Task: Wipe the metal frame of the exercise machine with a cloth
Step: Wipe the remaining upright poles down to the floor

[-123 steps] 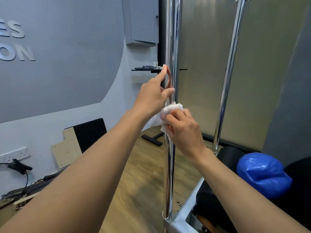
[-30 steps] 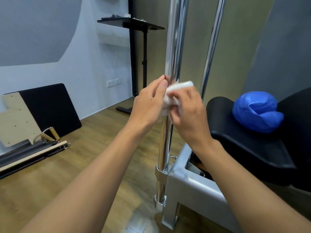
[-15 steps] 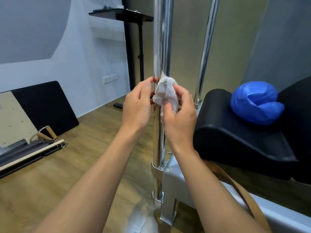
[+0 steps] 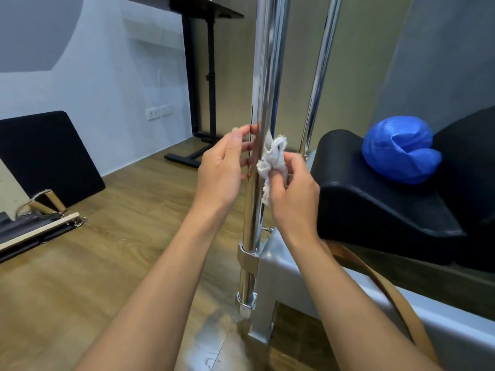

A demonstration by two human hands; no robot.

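A shiny chrome upright pole [image 4: 267,62] of the exercise machine frame rises through the middle of the view. A second chrome pole [image 4: 321,62] stands behind it to the right. My right hand [image 4: 293,188] pinches a crumpled white cloth [image 4: 272,162] against the right side of the near pole. My left hand [image 4: 223,170] is just left of the pole with its fingers apart, the fingertips touching or nearly touching the metal; it holds nothing. The pole drops into a clamp [image 4: 247,259] on the grey machine base [image 4: 289,271].
A black padded cushion [image 4: 375,199] lies on the machine to the right with a blue bag [image 4: 399,148] on top. A tan strap [image 4: 380,287] runs under my right forearm. A black stand [image 4: 203,84] is behind; a black board [image 4: 45,153] leans on the wall at left, on wooden floor.
My hands slid down the pole since four seconds ago. In the last half second my left hand let go of the cloth and opened beside the pole; my right hand keeps the cloth.
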